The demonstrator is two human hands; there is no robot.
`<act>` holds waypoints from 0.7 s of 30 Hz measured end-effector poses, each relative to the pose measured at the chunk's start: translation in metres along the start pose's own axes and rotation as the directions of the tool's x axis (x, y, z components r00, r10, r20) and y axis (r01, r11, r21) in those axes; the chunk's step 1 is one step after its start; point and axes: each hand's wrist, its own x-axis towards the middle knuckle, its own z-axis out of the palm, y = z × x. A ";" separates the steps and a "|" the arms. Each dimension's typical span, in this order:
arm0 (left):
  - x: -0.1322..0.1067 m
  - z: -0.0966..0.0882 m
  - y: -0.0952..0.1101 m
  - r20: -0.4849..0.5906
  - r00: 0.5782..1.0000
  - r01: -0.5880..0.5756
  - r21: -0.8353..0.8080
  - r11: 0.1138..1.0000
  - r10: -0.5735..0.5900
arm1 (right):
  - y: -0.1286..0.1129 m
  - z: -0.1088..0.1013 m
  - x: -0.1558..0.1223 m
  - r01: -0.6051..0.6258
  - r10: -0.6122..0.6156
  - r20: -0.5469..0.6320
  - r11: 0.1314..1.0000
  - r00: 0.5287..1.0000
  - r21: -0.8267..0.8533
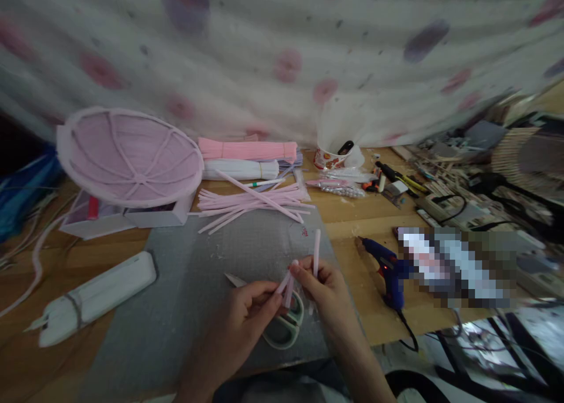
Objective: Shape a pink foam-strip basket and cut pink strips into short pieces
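Observation:
Over the grey cutting mat, my left hand pinches the lower ends of a few short pale pink pipe cleaners. My right hand grips their upper ends, fingers closed. One pale stem sticks up out of the right hand's fingers. Below the hands lie scissors with pale green handles, partly covered, their blade pointing to the upper left. Past the hands, a loose pile of long pale pink pipe cleaners rests across the mat's far edge.
Bundles of pink pipe cleaners and white ones lie behind. At left are a lilac round fan-like piece on a box and a white power strip. A blue glue gun and a patterned cup are right.

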 end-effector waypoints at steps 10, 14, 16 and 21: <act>0.002 -0.004 -0.010 -0.026 0.999 0.041 -0.124 0.991 -0.044 | 0.002 0.000 -0.004 0.020 -0.018 0.049 0.999 0.999 -0.029; 0.003 0.000 -0.012 -0.022 1.000 0.009 -0.123 0.992 -0.011 | 0.004 0.001 -0.006 0.041 -0.039 0.037 0.998 0.999 -0.042; 0.004 0.003 -0.011 -0.027 0.999 0.030 -0.161 0.986 -0.035 | 0.003 0.001 -0.007 0.048 -0.046 0.030 0.998 0.998 -0.050; 0.007 0.010 -0.006 0.039 0.989 0.148 -0.375 0.915 -0.144 | 0.000 -0.002 -0.008 0.072 -0.071 0.036 0.996 0.997 -0.052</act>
